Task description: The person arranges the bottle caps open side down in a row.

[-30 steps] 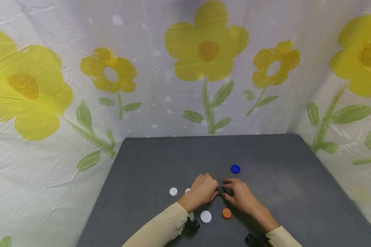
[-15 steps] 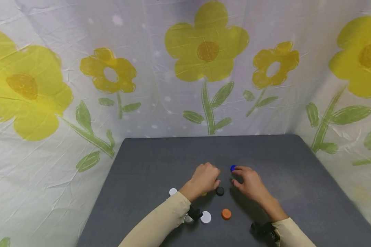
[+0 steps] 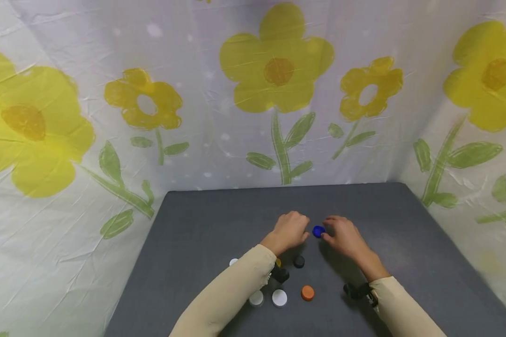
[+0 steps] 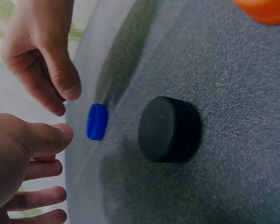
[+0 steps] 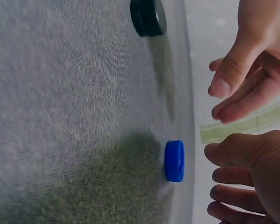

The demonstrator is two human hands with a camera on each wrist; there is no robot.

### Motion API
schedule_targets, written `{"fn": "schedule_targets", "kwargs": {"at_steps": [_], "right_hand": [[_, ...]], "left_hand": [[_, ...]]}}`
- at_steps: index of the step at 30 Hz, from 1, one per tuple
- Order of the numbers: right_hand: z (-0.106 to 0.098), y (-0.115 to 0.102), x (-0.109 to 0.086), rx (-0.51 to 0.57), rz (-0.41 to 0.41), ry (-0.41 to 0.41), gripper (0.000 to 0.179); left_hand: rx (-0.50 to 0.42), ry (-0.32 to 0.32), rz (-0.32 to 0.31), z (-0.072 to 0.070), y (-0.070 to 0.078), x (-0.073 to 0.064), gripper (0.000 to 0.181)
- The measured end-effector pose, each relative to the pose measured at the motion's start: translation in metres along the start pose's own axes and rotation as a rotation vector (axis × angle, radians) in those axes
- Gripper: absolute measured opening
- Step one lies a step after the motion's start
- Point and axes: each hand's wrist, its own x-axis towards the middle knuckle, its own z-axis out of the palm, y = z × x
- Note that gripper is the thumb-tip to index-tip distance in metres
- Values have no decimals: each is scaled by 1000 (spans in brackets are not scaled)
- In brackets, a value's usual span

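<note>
A small blue bottle cap (image 3: 318, 231) lies on the dark table between my two hands. My left hand (image 3: 289, 230) hovers to its left, fingers loosely bent, holding nothing. On the other side my right hand (image 3: 346, 238) has its thumb and fingertips right at the cap's edge in the head view. Both wrist views show the blue cap (image 4: 97, 122) resting on the cloth, with a gap between each hand's thumb and fingers and the cap below them. Nearer to me stands a black cap (image 4: 168, 129), untouched.
An orange cap (image 3: 307, 293), a white cap (image 3: 279, 298) and a greyish cap (image 3: 256, 298) lie nearer the front. A yellow cap (image 3: 278, 262) and another white cap (image 3: 233, 261) are partly hidden by my left arm. A flowered curtain (image 3: 236, 140) hangs behind the table (image 3: 219, 210).
Both hands have left the black cap and moved away from me to the blue cap. The black cap stays on the table; the blue cap has barely shifted.
</note>
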Motion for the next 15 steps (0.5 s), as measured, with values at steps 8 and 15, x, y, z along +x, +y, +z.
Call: {"fn": "schedule_targets", "kwargs": {"at_steps": [8, 15], "right_hand": [[9, 11, 7, -16, 43, -71, 43], [21, 19, 11, 3, 28, -67, 35]], "left_hand": [[-12, -62, -34, 19, 8, 22, 16], [37, -104, -31, 28, 12, 29, 20]]}}
